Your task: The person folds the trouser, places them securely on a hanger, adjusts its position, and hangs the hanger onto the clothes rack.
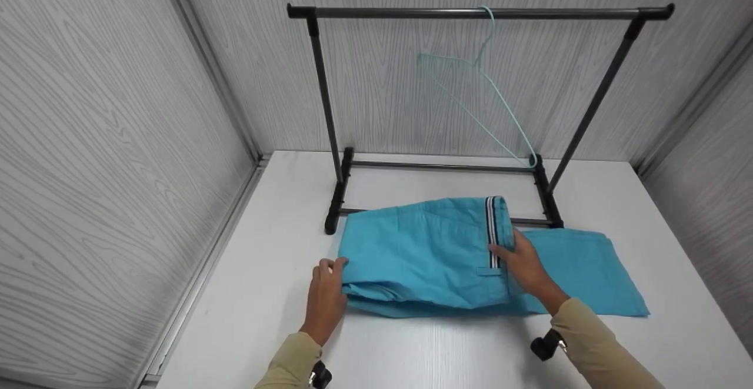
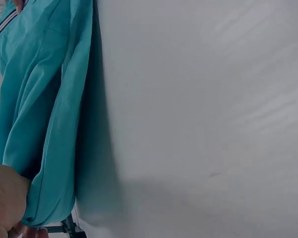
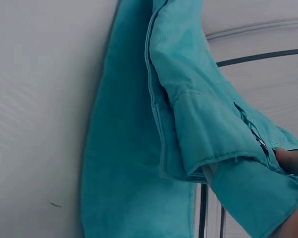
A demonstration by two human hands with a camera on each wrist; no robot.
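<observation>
Turquoise trousers lie folded over on the table, the upper layer raised toward the waist. My right hand grips them at the waistband, thumb over the dark-and-white striped band. At the folded left end, my left hand holds the cloth between thumb and fingers. Beneath, the trouser legs stretch flat to the right. In the left wrist view, the left hand is at the fold, some fingers hidden behind cloth. The right wrist view shows the right thumb on the waist part.
A black garment rack stands behind the trousers, its base bars partly covered by them. A light green hanger hangs from its top rail. Grey wood-patterned panels enclose the white table on the left, back and right.
</observation>
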